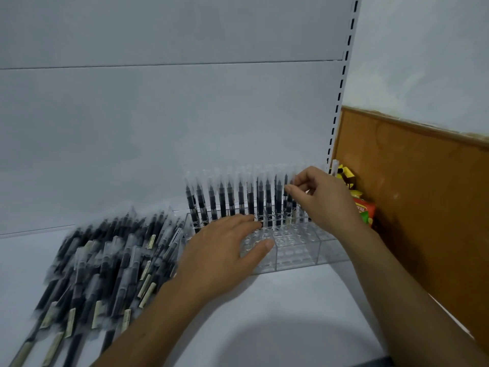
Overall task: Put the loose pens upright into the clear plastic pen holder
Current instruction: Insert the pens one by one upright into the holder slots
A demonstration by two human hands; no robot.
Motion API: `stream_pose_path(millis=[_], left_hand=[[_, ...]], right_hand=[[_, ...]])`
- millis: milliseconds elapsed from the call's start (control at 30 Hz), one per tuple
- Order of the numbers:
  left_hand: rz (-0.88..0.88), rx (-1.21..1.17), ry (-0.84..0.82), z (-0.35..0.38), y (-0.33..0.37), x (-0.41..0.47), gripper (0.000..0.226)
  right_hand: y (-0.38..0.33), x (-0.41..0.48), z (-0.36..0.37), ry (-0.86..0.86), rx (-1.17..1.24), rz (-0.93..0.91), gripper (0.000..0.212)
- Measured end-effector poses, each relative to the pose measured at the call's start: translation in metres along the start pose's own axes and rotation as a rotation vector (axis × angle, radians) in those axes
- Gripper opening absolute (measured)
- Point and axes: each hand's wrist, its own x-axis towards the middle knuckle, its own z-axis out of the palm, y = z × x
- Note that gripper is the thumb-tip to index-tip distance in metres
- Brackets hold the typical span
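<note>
Right now the person leans over a white shelf [264, 313], both bare forearms reaching in from the near edge. At the back right, against the pale back panel [158, 128], stands the clear plastic pen holder [296, 258], its top a grid of round holes. Its rear rows are filled with upright pens [232, 200], dark barrels under frosted caps, while the front holes show nothing in them. The left hand [225, 250] lies flat on top of the holder's left part, fingers straight and a little spread, thumb out toward the front, gripping nothing. The right hand [322, 197] is raised at the right end of the standing rows, and its thumb and forefinger pinch the cap end of one pen [286, 180] there. To the left of the holder, a heap of loose pens [105, 260] lies fanned out on the shelf, blurred. Past the slotted upright [341, 83], some bright snack packets [365, 207] sit wedged against a brown wooden panel [423, 194].
</note>
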Motion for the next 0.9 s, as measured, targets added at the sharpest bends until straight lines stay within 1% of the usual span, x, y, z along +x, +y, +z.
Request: stream_pose_path(millis=[67,167,267,333,367,433,500,567,633,733,833,900], left_hand=[[-0.002,-0.015,-0.027,-0.004,0.001,0.000,0.078],[0.006,-0.093,-0.068,-0.014,0.005,0.001,0.069],[0.005,-0.197,0.014,-0.030,0.003,-0.008,0.062],[-0.031,-0.287,0.100,-0.043,-0.011,-0.022,0.060],[-0.065,-0.327,0.147,-0.049,-0.021,-0.031,0.059],[-0.168,-0.358,0.251,-0.060,-0.048,-0.051,0.048],[-0.311,-0.332,0.333,-0.068,-0.079,-0.077,0.036],[-0.449,-0.240,0.367,-0.073,-0.106,-0.107,0.034],[-0.574,-0.164,0.362,-0.074,-0.127,-0.140,0.037],[-0.721,-0.173,0.312,-0.075,-0.146,-0.174,0.039],[-0.798,-0.211,0.201,-0.077,-0.155,-0.185,0.044],[-0.817,-0.255,0.161,-0.077,-0.155,-0.184,0.046]], right_hand=[[-0.004,-0.001,-0.001,-0.005,-0.037,0.001,0.014],[-0.009,0.000,-0.007,-0.040,-0.150,0.017,0.016],[-0.018,0.000,-0.020,-0.158,-0.302,0.061,0.027],[-0.028,-0.005,-0.026,-0.175,-0.445,0.044,0.032],[-0.036,-0.009,-0.026,-0.162,-0.498,0.003,0.032],[-0.061,-0.020,-0.017,-0.170,-0.494,-0.120,0.029],[-0.095,-0.036,0.005,-0.259,-0.411,-0.253,0.028],[-0.126,-0.052,0.034,-0.370,-0.351,-0.382,0.028],[-0.151,-0.064,0.064,-0.458,-0.326,-0.490,0.030],[-0.172,-0.077,0.103,-0.522,-0.352,-0.582,0.033],[-0.178,-0.086,0.126,-0.553,-0.356,-0.609,0.037],[-0.178,-0.092,0.134,-0.512,-0.321,-0.608,0.040]])
